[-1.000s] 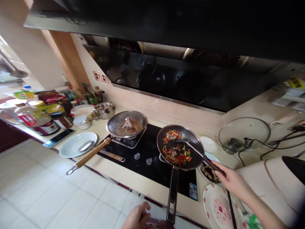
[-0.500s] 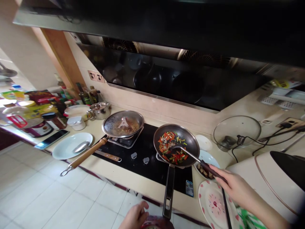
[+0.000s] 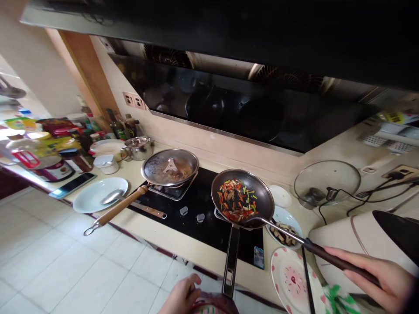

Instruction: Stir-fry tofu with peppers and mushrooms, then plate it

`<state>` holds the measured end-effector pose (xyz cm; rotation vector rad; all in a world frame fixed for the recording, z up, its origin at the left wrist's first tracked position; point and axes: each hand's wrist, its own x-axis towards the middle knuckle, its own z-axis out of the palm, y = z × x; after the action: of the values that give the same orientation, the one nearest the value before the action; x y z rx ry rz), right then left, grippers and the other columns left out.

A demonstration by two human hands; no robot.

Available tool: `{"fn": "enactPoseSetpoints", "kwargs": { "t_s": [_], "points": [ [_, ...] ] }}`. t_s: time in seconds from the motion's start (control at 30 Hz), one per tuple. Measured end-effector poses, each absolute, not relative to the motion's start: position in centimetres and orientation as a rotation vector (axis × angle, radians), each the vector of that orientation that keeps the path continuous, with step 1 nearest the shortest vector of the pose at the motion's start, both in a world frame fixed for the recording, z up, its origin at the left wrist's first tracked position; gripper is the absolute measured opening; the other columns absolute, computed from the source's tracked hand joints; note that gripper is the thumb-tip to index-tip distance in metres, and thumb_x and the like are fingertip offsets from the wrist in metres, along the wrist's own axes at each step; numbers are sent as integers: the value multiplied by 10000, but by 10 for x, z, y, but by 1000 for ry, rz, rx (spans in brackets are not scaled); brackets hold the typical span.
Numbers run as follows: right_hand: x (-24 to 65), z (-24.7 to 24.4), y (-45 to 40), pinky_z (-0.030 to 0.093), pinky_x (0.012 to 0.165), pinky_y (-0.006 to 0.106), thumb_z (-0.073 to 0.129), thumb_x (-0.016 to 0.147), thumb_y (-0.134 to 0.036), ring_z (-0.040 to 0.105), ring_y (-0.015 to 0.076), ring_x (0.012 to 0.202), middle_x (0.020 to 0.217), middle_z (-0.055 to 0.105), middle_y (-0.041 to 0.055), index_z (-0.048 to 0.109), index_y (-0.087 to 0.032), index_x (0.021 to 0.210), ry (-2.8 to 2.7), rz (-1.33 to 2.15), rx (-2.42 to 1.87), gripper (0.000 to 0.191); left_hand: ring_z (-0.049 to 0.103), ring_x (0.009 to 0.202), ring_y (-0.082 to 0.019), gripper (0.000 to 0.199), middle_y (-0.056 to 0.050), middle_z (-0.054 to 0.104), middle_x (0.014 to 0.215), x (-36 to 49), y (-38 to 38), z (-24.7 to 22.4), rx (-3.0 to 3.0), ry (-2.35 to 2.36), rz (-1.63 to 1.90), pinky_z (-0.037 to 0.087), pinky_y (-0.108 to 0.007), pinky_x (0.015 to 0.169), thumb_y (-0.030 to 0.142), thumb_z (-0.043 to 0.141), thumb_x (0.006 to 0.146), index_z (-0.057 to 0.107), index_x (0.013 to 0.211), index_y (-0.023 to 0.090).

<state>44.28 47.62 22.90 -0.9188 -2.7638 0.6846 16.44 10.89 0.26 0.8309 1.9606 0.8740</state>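
The right hand (image 3: pixel 382 279) closes round the dark handle of a long metal spatula (image 3: pixel 322 252), whose shaft runs from 4 o'clock toward 10 o'clock, its head at the near rim of a black frying pan (image 3: pixel 262 196) of sliced peppers (image 3: pixel 237 200) (pan handle toward 6 o'clock). The left hand (image 3: pixel 180 296), fingers loosely curled, sits just above a dark bag (image 3: pixel 214 306); whether it grips anything, I cannot tell.

A glass-lidded pan (image 3: pixel 169 168) sits on the black hob (image 3: pixel 209 231), near a pale plate (image 3: pixel 88 198).
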Motion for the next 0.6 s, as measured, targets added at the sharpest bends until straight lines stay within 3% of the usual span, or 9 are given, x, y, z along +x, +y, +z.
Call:
{"fn": "enactPoseSetpoints", "kwargs": {
  "t_s": [0.1, 0.27, 0.33, 0.5, 0.6],
  "points": [
    [403, 214, 475, 494, 975, 412, 478, 833, -468, 604, 306, 1122, 1216, 649, 51, 646, -289, 1219, -2867, 734, -940, 458, 482, 588, -143, 195, 40, 501, 599, 164, 112, -2, 860, 1974, 871, 355, -247, 593, 236, 445, 804, 553, 954, 174],
    [316, 183, 468, 531, 890, 445, 370, 844, -390, 655, 298, 1029, 1170, 673, 100, 580, -156, 1290, -2814, 565, -956, 546, 479, 574, -143, 172, 38, 518, 602, 164, 109, -13, 888, 1948, 869, 350, -246, 574, 253, 473, 799, 546, 944, 193],
    [320, 186, 467, 520, 913, 426, 379, 855, -381, 645, 282, 1051, 1195, 661, 92, 586, -161, 1283, -2853, 635, -872, 523, 487, 573, -144, 178, 38, 518, 603, 163, 105, -13, 874, 1947, 892, 356, -248, 577, 265, 466, 810, 543, 952, 192],
    [384, 214, 464, 471, 993, 374, 454, 881, -448, 573, 251, 1173, 1298, 600, 22, 581, -298, 1286, -2924, 715, -786, 450, 524, 603, -155, 184, 35, 515, 605, 161, 99, -13, 764, 1996, 888, 370, -244, 579, 290, 471, 813, 544, 951, 193],
    [385, 212, 457, 487, 970, 393, 428, 879, -394, 595, 262, 1141, 1263, 623, 53, 599, -259, 1272, -2934, 672, -775, 450, 517, 591, -151, 193, 38, 510, 599, 160, 100, -16, 776, 2007, 890, 370, -242, 579, 308, 480, 815, 548, 951, 190]
  ]
}}
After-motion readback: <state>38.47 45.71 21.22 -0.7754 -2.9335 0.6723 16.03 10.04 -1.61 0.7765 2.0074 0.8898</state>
